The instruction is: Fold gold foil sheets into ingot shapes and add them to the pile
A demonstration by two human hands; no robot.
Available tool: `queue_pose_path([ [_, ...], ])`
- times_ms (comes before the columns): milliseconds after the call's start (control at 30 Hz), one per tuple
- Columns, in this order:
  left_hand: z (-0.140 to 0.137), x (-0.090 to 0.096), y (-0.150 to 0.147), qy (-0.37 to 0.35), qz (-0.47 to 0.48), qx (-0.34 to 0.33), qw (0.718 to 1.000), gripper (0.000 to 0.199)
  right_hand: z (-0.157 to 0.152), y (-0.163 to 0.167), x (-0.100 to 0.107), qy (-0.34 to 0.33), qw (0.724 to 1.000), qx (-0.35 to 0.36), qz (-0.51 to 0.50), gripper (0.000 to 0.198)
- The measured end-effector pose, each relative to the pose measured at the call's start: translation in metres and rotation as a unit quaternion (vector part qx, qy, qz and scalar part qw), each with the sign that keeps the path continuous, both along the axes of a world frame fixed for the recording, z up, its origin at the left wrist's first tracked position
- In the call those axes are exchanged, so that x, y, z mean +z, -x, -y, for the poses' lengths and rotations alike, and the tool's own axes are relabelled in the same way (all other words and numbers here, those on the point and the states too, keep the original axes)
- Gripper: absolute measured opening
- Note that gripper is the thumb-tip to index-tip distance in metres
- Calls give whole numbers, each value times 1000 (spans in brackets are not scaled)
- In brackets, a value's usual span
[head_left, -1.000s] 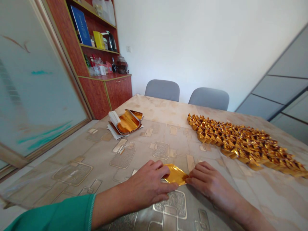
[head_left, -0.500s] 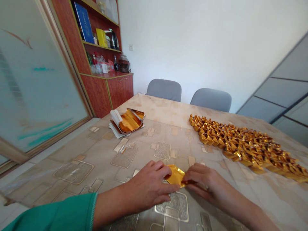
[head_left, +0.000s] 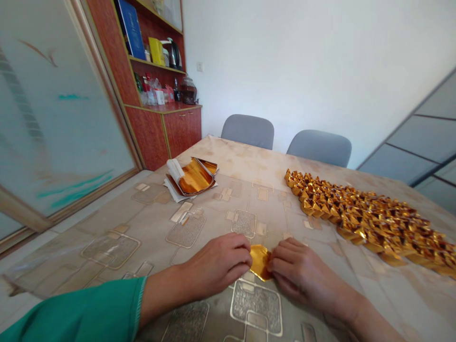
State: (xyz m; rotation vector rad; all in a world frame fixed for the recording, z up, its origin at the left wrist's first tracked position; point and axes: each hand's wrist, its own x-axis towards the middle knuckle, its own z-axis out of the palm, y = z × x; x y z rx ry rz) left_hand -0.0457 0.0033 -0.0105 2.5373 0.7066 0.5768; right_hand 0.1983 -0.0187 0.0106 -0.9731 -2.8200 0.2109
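Between my two hands, low on the table, is a partly folded sheet of gold foil paper (head_left: 260, 262). My left hand (head_left: 223, 260) grips its left edge with the fingers bent together. On the opposite edge, my right hand (head_left: 298, 267) pinches the paper, its fingertips hidden behind the knuckles. Off to the right lie rows of folded gold foil paper pieces (head_left: 359, 213), packed closely together. A loose stack of gold foil sheets (head_left: 196, 176) with white backing rests farther back on the left, curled at the edges.
A patterned cloth covers the table (head_left: 142, 223). Two grey chairs (head_left: 248, 129) stand at its far side. A wooden cabinet (head_left: 156, 133) with bottles and a kettle (head_left: 174, 53) is at the back left, beside a frosted glass door (head_left: 64, 118).
My left fingers have drawn in from lying across the paper to gripping its left edge. The right hand stays at the right edge. The view has shifted slightly.
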Motion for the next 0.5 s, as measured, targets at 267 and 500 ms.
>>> queue_pose_path([
  [267,-3,-3,2,9,13,-16,1000,18,-1,-6,13,139,989,-32,-31,13],
  [500,-3,-3,3,9,10,-12,1000,18,3,0,9,52,998,-8,22,14],
])
